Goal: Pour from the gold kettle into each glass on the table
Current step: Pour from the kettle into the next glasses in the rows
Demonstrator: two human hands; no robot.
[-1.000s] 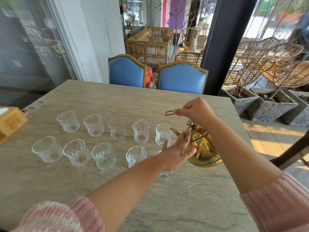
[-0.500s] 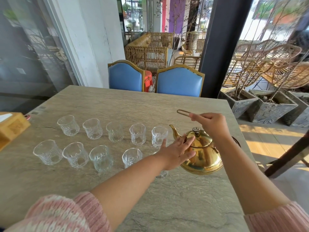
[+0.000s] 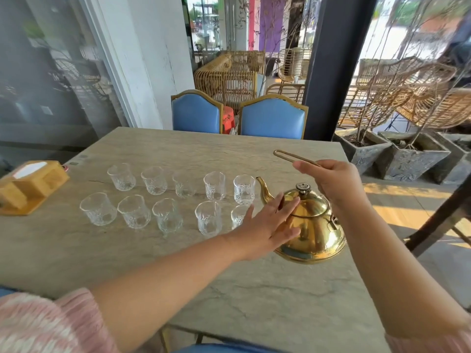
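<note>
Tabletop (image 3: 254,296) of grey veined stone was backed by two blue chairs (image 3: 196,114), with wicker furniture (image 3: 229,75) beyond; a wooden box (image 3: 30,186) was set at its left edge. The gold kettle (image 3: 316,225) was seen upright at the right, just beside two rows of glasses (image 3: 168,216), its spout (image 3: 265,191) turned left toward them. Its raised handle (image 3: 288,155) was gripped by the curled right hand (image 3: 334,182); the left hand (image 3: 267,225) was laid straight-fingered against its side.

Bright sidelight (wide-angle edges bowed).
</note>
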